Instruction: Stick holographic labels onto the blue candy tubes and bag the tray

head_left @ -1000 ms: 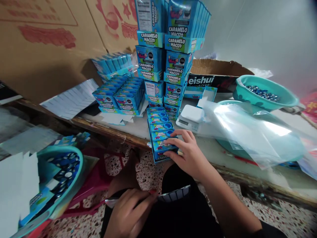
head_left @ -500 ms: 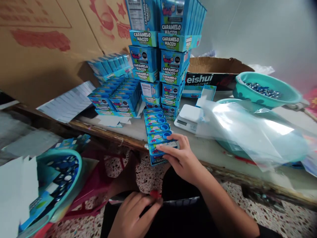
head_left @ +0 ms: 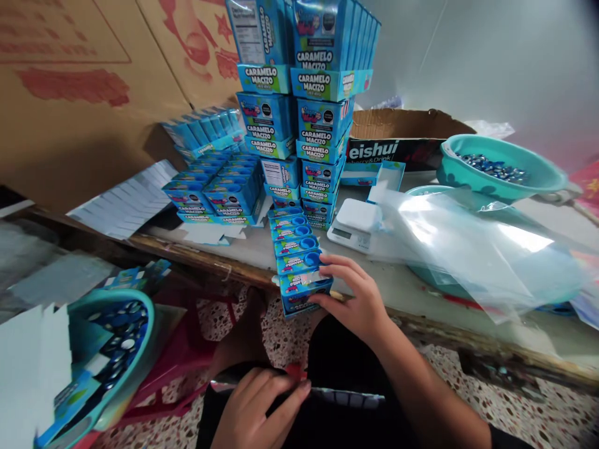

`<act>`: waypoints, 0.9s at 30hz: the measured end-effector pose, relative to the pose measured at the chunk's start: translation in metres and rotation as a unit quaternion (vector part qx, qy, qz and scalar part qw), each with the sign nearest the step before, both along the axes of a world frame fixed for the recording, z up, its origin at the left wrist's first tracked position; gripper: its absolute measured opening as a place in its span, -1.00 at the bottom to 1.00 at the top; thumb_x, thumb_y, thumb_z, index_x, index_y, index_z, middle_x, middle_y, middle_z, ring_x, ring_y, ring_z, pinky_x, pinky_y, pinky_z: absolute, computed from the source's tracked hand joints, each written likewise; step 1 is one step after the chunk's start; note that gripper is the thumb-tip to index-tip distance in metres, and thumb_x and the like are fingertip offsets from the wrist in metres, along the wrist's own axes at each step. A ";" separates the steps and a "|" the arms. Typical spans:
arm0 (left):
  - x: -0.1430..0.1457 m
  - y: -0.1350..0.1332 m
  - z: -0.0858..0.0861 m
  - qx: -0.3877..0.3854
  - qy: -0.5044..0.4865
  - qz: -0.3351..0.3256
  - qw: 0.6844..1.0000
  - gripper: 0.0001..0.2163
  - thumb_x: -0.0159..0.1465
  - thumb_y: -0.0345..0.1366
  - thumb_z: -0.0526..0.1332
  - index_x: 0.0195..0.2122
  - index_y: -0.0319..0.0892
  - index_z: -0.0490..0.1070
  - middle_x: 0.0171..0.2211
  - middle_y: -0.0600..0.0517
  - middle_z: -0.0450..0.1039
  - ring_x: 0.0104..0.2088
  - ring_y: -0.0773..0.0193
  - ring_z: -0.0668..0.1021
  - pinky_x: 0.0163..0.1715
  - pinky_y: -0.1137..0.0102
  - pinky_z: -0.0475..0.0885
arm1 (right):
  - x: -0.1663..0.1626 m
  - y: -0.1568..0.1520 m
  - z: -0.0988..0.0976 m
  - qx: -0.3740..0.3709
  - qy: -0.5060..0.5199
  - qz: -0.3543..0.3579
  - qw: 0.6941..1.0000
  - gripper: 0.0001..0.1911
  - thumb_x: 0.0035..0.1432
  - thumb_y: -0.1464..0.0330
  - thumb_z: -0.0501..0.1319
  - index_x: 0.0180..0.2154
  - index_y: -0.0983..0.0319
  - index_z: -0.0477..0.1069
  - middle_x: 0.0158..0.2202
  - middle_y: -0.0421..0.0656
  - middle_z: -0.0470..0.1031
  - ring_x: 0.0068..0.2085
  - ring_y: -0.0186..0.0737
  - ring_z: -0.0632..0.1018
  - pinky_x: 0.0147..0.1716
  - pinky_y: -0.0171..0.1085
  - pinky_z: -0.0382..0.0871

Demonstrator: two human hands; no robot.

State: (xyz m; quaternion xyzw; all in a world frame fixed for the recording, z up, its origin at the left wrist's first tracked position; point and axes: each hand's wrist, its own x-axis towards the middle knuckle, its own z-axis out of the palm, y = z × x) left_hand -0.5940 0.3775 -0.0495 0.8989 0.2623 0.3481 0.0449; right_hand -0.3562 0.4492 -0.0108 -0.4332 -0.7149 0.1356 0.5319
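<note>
My right hand [head_left: 350, 298] grips the nearest small blue candy box [head_left: 299, 292] at the table's front edge, with thumb and fingers round its right side. That box ends a row of like boxes [head_left: 292, 240] running back to a tall stack of blue "CARAMELO MACIZO" cartons [head_left: 299, 106]. My left hand [head_left: 255, 408] lies on my lap, fingers curled over a strip of small labels [head_left: 344, 398] with a red bit [head_left: 294, 371] at its end.
A white scale [head_left: 353, 223] sits right of the row. Clear plastic bags [head_left: 472, 249] cover a teal basin. A teal bowl of blue candies [head_left: 500, 168] stands far right, another [head_left: 110, 337] low left. A cardboard box [head_left: 402, 134] stands behind. More blue boxes [head_left: 215, 184] lie left.
My right hand has slid from the top of the front box to clasp its side. My left hand has shifted slightly right along the strip on my lap.
</note>
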 end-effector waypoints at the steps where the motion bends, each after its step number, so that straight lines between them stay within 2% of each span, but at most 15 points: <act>1: 0.001 0.001 0.001 0.001 -0.002 -0.002 1.000 -0.71 0.32 -0.58 0.09 -0.07 -0.19 0.52 -0.34 0.02 0.54 -0.36 0.32 0.47 -0.35 0.39 0.31 | 0.002 0.000 0.001 0.003 -0.021 0.013 1.000 -0.60 0.13 0.33 0.40 0.02 0.14 0.46 0.10 -0.01 0.49 0.11 -0.08 0.54 0.08 -0.06 0.49; 3: 0.002 0.001 0.002 0.003 -0.009 -0.006 1.000 -0.71 0.31 -0.58 0.10 -0.07 -0.19 0.51 -0.34 0.02 0.53 -0.38 0.33 0.46 -0.37 0.39 0.29 | 0.007 0.001 0.002 0.009 -0.043 0.030 0.999 -0.61 0.16 0.36 0.38 0.04 0.10 0.47 0.12 -0.01 0.44 0.11 -0.09 0.53 0.09 -0.05 0.49; 5: 0.002 0.000 0.003 0.004 -0.013 -0.004 1.000 -0.71 0.31 -0.58 0.12 -0.05 -0.19 0.51 -0.33 0.01 0.53 -0.37 0.33 0.46 -0.35 0.39 0.29 | 0.009 0.002 0.002 -0.005 -0.023 0.019 1.000 -0.62 0.12 0.34 0.41 0.00 0.11 0.49 0.10 -0.01 0.42 0.06 -0.09 0.55 0.06 -0.07 0.52; 8: 0.000 -0.002 0.004 -0.011 -0.015 0.019 1.000 -0.74 0.34 -0.56 0.14 -0.06 -0.19 0.52 -0.33 0.02 0.54 -0.35 0.34 0.48 -0.33 0.40 0.31 | 0.005 0.001 -0.003 -0.062 0.060 -0.016 0.996 -0.63 0.05 0.31 0.46 -0.09 0.15 0.49 0.06 -0.01 0.40 0.03 -0.08 0.55 -0.04 -0.11 0.57; 11: -0.008 -0.003 0.006 -0.047 -0.034 0.045 0.997 -0.73 0.33 -0.55 0.17 0.00 -0.19 0.49 -0.29 0.01 0.54 -0.33 0.33 0.50 -0.33 0.41 0.35 | -0.005 -0.010 -0.011 -0.099 0.129 -0.047 0.986 -0.55 0.09 0.34 0.42 0.01 0.13 0.39 0.05 -0.03 0.43 -0.05 -0.13 0.58 -0.05 -0.09 0.56; 13: -0.014 -0.002 0.010 -0.071 -0.052 0.057 0.994 -0.69 0.31 -0.55 0.19 0.05 -0.18 0.46 -0.26 -0.01 0.54 -0.32 0.33 0.51 -0.32 0.41 0.38 | -0.010 -0.027 -0.012 -0.061 0.141 -0.109 0.982 -0.51 0.15 0.39 0.35 0.10 0.10 0.31 0.05 -0.03 0.42 -0.07 -0.13 0.57 -0.03 -0.02 0.53; 15: -0.021 0.000 0.015 -0.089 -0.055 0.065 0.992 -0.69 0.32 -0.52 0.19 0.06 -0.15 0.45 -0.25 -0.01 0.55 -0.33 0.33 0.52 -0.32 0.41 0.41 | -0.013 -0.050 -0.007 0.034 0.117 -0.165 0.979 -0.51 0.17 0.47 0.29 0.12 0.06 0.33 -0.01 -0.05 0.44 -0.06 -0.08 0.55 -0.07 0.01 0.53; 16: -0.024 0.001 0.017 -0.092 -0.049 0.067 0.992 -0.70 0.34 -0.50 0.18 0.06 -0.13 0.46 -0.25 0.00 0.56 -0.33 0.33 0.52 -0.32 0.41 0.41 | -0.014 -0.061 -0.003 0.084 0.092 -0.152 0.981 -0.53 0.18 0.51 0.26 0.10 0.04 0.36 -0.08 -0.08 0.46 -0.09 -0.07 0.55 -0.13 -0.01 0.54; 17: -0.027 0.002 0.020 -0.093 -0.039 0.066 0.993 -0.72 0.35 -0.48 0.17 0.05 -0.12 0.47 -0.25 0.00 0.56 -0.33 0.33 0.52 -0.32 0.41 0.42 | -0.016 -0.071 0.002 0.116 0.053 -0.101 0.987 -0.54 0.18 0.52 0.23 0.07 0.02 0.39 -0.16 -0.11 0.48 -0.13 -0.08 0.56 -0.19 -0.04 0.55; 18: -0.028 0.004 0.022 -0.096 -0.026 0.065 0.993 -0.73 0.36 -0.45 0.16 0.04 -0.12 0.47 -0.25 0.00 0.57 -0.33 0.33 0.53 -0.32 0.41 0.42 | -0.018 -0.078 0.007 0.130 0.003 -0.020 0.991 -0.56 0.19 0.53 0.21 0.06 0.01 0.40 -0.23 -0.14 0.51 -0.18 -0.10 0.57 -0.24 -0.07 0.55; 20: -0.030 0.006 0.024 -0.109 -0.005 0.057 0.992 -0.77 0.39 -0.40 0.14 0.01 -0.13 0.49 -0.27 0.01 0.57 -0.33 0.33 0.53 -0.35 0.42 0.42 | -0.025 -0.085 0.014 0.094 -0.110 0.136 0.980 -0.59 0.22 0.50 0.19 0.06 0.04 0.38 -0.24 -0.16 0.57 -0.18 -0.11 0.58 -0.23 -0.07 0.54; 21: -0.031 0.007 0.023 -0.121 0.000 0.054 0.991 -0.78 0.40 -0.39 0.13 -0.01 -0.13 0.51 -0.28 0.01 0.57 -0.34 0.33 0.53 -0.36 0.42 0.41 | -0.030 -0.084 0.015 0.052 -0.166 0.169 0.970 -0.61 0.23 0.47 0.20 0.07 0.08 0.38 -0.18 -0.13 0.59 -0.13 -0.09 0.58 -0.16 -0.05 0.52; 23: -0.031 0.008 0.021 -0.137 -0.003 0.050 0.989 -0.78 0.40 -0.40 0.12 -0.02 -0.15 0.51 -0.28 0.00 0.57 -0.33 0.33 0.52 -0.36 0.42 0.41 | -0.039 -0.077 0.012 -0.042 -0.263 0.153 0.952 -0.70 0.27 0.42 0.21 0.04 0.17 0.40 -0.11 -0.06 0.60 -0.10 -0.05 0.58 -0.10 -0.02 0.46; 25: -0.031 0.008 0.017 -0.133 -0.017 0.056 0.989 -0.79 0.38 -0.43 0.16 -0.01 -0.17 0.50 -0.27 0.00 0.57 -0.31 0.33 0.53 -0.33 0.42 0.42 | -0.046 -0.068 0.006 -0.129 -0.312 0.134 0.932 -0.84 0.31 0.40 0.18 -0.08 0.22 0.46 -0.24 -0.07 0.60 -0.21 -0.10 0.58 -0.18 -0.09 0.41; 27: -0.031 0.006 0.012 -0.112 -0.034 0.076 0.990 -0.80 0.34 -0.45 0.22 -0.03 -0.17 0.50 -0.27 0.01 0.59 -0.30 0.33 0.54 -0.29 0.40 0.43 | -0.050 -0.063 -0.001 -0.186 -0.308 0.154 0.920 -0.87 0.34 0.41 0.16 -0.25 0.22 0.48 -0.39 -0.15 0.57 -0.35 -0.19 0.54 -0.30 -0.19 0.33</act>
